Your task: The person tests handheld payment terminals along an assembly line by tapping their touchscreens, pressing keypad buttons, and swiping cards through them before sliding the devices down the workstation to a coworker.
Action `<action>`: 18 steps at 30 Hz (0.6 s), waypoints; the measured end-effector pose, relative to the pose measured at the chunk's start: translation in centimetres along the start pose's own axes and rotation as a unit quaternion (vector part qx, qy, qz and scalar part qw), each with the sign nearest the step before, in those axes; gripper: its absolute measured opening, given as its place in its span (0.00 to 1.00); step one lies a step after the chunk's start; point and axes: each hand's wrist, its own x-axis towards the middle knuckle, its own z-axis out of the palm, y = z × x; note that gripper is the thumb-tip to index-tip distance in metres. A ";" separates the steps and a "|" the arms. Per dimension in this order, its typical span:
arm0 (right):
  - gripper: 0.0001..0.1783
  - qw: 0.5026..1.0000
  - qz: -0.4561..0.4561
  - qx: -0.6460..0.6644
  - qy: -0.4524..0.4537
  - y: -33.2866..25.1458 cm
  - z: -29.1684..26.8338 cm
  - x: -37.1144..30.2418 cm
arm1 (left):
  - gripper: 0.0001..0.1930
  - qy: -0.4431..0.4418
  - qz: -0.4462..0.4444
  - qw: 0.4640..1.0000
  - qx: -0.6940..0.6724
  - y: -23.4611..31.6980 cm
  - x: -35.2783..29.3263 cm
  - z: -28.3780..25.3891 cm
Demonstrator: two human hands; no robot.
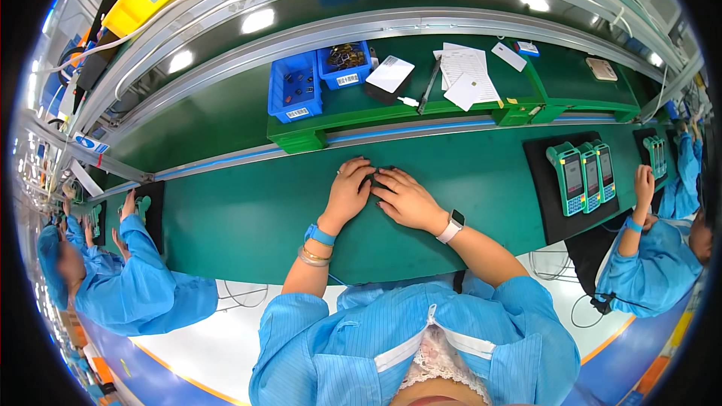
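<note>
My left hand [350, 192] rests on the green work mat [248, 203], its fingers loosely bent and pointing away from me. Close beside it lies my right hand [408, 199], fingers spread and lowered to the mat. The fingertips of both hands meet or nearly meet, and no object shows in either one. A blue band [320, 235] and bangles are on my left wrist; a smartwatch [453, 225] is on my right. On the mat to the right, several green handheld card terminals [573, 180] stand on a black pad [538, 173].
A raised green shelf [338, 116] beyond my hands carries two blue bins [295, 90] of small parts, papers [460, 68], white cards [464, 92] and a pen [429, 86]. Co-workers in blue sit at left [135, 286] and right [654, 263]. A metal rail [361, 30] crosses above.
</note>
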 end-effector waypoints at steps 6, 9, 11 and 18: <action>0.18 1.000 0.003 0.002 -0.005 0.1 0.1 0.0 | 0.13 -0.001 -0.004 1.000 -0.001 0.2 -0.1 -0.1; 0.20 1.000 -0.004 0.006 -0.001 0.1 0.1 0.0 | 0.14 -0.002 -0.004 1.000 -0.004 0.3 -0.1 -0.1; 0.18 1.000 0.014 0.006 -0.002 0.0 0.0 0.0 | 0.14 -0.005 -0.004 1.000 -0.008 0.3 0.0 -0.1; 0.18 1.000 0.006 0.008 -0.007 0.1 -0.1 0.1 | 0.14 -0.001 0.006 1.000 0.010 0.0 -0.1 0.1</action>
